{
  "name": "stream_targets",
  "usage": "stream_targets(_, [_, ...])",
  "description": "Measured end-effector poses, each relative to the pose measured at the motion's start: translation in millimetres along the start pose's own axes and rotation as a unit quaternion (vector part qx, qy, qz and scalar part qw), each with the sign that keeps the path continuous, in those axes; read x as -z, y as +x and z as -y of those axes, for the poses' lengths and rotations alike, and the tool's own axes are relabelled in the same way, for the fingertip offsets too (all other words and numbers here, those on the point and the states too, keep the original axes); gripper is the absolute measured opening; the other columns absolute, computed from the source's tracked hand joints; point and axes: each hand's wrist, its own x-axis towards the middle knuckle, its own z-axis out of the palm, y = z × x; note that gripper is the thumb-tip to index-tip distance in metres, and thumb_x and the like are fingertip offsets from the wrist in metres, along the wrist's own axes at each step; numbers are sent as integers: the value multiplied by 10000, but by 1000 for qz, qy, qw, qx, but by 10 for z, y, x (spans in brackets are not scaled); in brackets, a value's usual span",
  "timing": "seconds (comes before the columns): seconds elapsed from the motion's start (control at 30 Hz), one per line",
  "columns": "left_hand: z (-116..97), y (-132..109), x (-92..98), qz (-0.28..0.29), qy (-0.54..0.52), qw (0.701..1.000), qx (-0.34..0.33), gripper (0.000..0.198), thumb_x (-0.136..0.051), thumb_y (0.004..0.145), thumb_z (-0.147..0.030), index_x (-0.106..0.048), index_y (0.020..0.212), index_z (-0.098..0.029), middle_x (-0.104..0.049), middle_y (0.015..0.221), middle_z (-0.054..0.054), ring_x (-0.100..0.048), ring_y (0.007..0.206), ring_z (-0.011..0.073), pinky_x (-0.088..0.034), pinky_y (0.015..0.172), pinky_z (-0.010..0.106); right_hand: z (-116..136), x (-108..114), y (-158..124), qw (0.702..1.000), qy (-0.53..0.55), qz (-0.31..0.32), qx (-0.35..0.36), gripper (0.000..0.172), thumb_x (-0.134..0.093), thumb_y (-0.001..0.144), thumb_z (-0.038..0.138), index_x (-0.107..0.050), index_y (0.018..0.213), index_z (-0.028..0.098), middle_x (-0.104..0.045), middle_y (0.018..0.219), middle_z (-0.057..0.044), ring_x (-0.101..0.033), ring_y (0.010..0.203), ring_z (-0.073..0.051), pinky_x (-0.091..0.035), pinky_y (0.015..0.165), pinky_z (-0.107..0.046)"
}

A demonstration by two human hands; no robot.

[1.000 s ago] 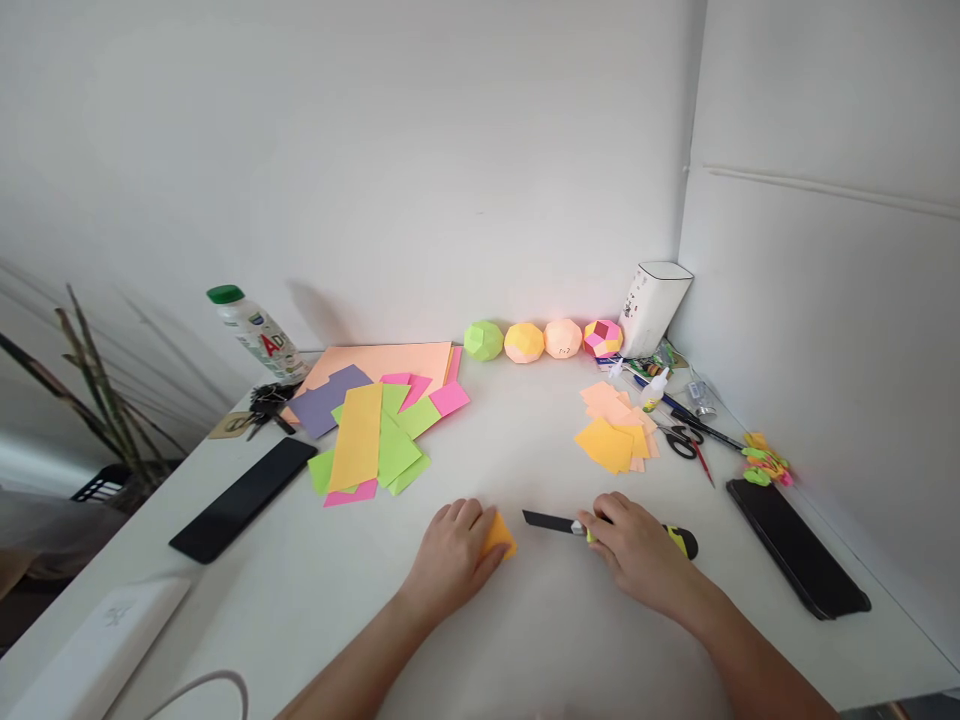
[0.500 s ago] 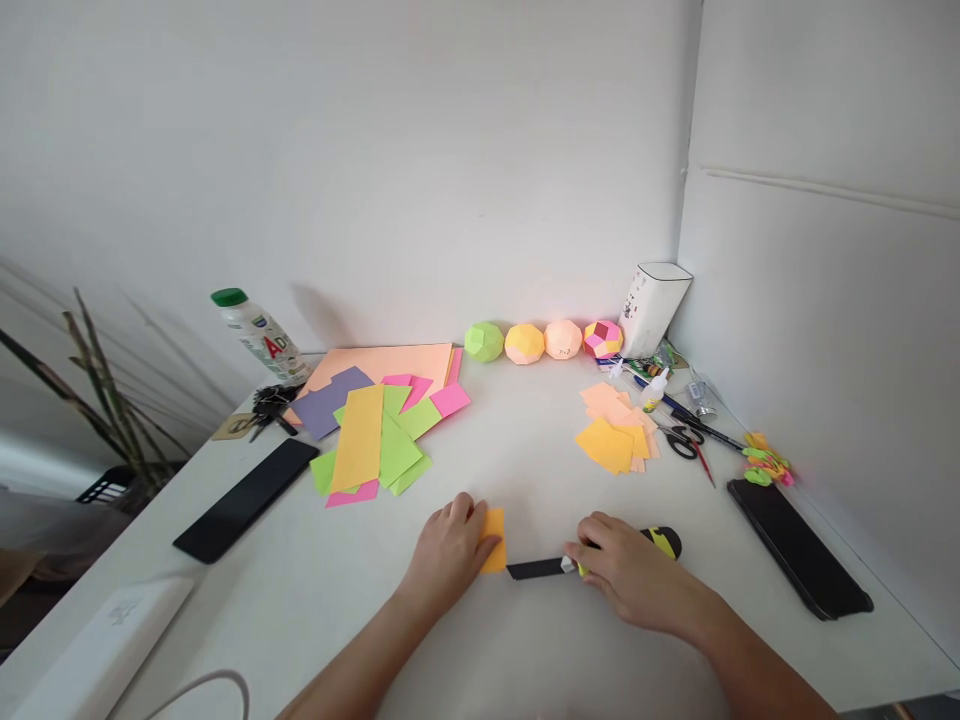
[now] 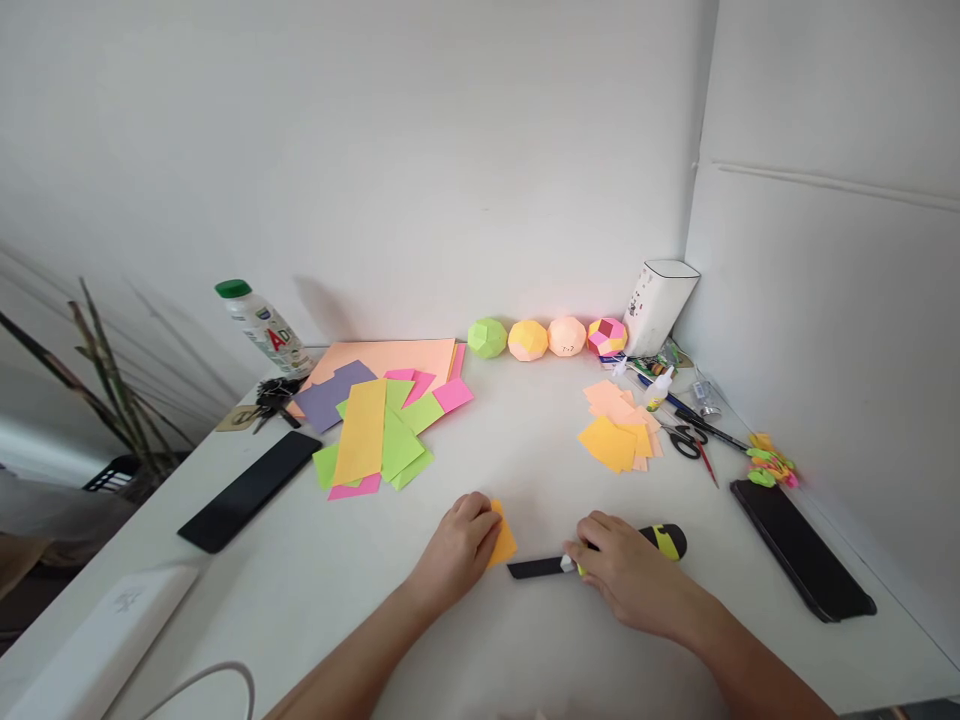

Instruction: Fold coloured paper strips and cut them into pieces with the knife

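My left hand (image 3: pixel 456 552) presses down on a small orange paper square (image 3: pixel 501 540) on the white table (image 3: pixel 525 460), fingers together over its left part. My right hand (image 3: pixel 626 575) is closed round a black and yellow utility knife (image 3: pixel 600 552). The knife's dark blade lies flat on the table and points left, its tip just below the paper's lower right corner.
Coloured paper sheets (image 3: pixel 379 420) lie at the back left, small orange squares (image 3: pixel 619 430) at the back right. Paper balls (image 3: pixel 547 338) line the wall beside a white box (image 3: pixel 658 302). Scissors (image 3: pixel 686 440), glue (image 3: pixel 658 390), two black phones (image 3: pixel 251 488) (image 3: pixel 802 545), a bottle (image 3: pixel 262 325) and keys (image 3: pixel 274 398) surround them.
My right hand swung the knife from pointing up-left to lying lower, blade tip close under the paper. My left hand shifted slightly and turned the orange square a little.
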Motion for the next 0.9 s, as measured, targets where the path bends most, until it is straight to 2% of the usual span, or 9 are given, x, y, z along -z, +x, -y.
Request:
stream_targets(0.13, [3, -6, 45, 23, -27, 999, 8, 230, -379, 851, -112, -596, 857, -188, -538, 902, 82, -555, 811, 196, -529, 712, 344, -4, -21, 11, 1000, -4, 3, -10, 344, -480, 820, 26, -600, 1125, 130, -555, 944, -96, -496, 889, -227, -454, 793, -378])
stream_targets(0.23, [32, -15, 103, 65, -51, 996, 14, 252, -422, 808, -88, -601, 952, -194, -536, 983, 90, -563, 888, 204, -535, 767, 353, -8, -33, 10, 1000, -11, -1, -13, 338, -486, 817, 20, -601, 1119, 118, -558, 955, -103, -498, 893, -231, -456, 791, -383])
stream_targets(0.43, [104, -59, 195, 141, -98, 985, 6, 509, -528, 709, -72, -507, 1197, -213, -469, 1215, 110, -499, 1122, 252, -487, 935, 414, -32, -55, -7, 1000, -10, -12, -8, 336, -503, 820, 29, -601, 1122, 138, -553, 936, -94, -505, 891, -228, -460, 784, -376])
stream_targets(0.9, [98, -50, 190, 154, -113, 982, 14, 542, -594, 710, -114, -474, 1224, -242, -438, 1265, 115, -466, 1170, 280, -450, 980, 469, -26, -31, -6, 1000, -13, -8, -8, 327, -504, 821, 32, -604, 1114, 137, -553, 929, -91, -507, 874, -221, -463, 775, -368])
